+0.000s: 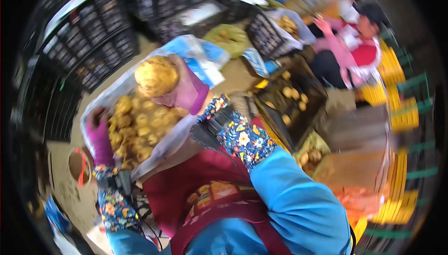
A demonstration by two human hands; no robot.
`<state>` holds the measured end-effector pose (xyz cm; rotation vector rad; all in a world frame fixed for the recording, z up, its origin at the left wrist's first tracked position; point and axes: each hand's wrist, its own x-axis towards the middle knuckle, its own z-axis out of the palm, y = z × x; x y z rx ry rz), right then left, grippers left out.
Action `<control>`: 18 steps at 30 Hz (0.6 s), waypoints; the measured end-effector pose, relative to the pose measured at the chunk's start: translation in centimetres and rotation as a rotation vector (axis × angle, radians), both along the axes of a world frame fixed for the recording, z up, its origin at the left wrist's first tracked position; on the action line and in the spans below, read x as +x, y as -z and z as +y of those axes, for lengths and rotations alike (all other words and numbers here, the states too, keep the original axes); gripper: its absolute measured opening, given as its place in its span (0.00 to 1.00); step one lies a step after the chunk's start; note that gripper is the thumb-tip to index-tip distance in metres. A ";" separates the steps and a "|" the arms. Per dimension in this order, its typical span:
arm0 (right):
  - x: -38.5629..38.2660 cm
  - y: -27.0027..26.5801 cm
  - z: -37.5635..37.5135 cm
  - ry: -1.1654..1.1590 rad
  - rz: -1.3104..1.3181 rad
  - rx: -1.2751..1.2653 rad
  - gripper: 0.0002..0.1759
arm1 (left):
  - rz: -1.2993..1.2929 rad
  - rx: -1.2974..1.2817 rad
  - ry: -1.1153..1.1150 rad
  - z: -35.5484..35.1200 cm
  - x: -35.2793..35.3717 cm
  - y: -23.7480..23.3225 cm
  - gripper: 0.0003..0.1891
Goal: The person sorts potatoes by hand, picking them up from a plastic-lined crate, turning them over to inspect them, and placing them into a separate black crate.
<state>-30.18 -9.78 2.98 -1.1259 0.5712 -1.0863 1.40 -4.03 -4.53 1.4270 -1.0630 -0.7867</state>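
My right hand (184,87), in a pink and purple glove, is wrapped round a large yellow potato-like tuber (156,76) held up over the lined container. My left hand (99,127), in a purple glove with dark fingertips, rests at the left inner edge of that container, fingers bent down; whether anything lies under them is hidden. Many knobbly yellow-brown tubers (140,127) fill the container, which has a whitish plastic liner (161,150) folded over its rim. Floral sleeves cover both my wrists.
Stacked black crates (91,36) stand at the upper left. A dark crate (312,80) with a few tubers is to the right, near a seated person (345,50). Yellow crates (396,171) line the far right. A round holder with a red strip (80,166) lies at the lower left.
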 end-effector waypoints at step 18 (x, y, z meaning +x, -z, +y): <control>-49.9 26.9 21.6 0.365 1.878 0.604 0.23 | 0.146 0.300 0.032 2.6 4.9 7.8 0.20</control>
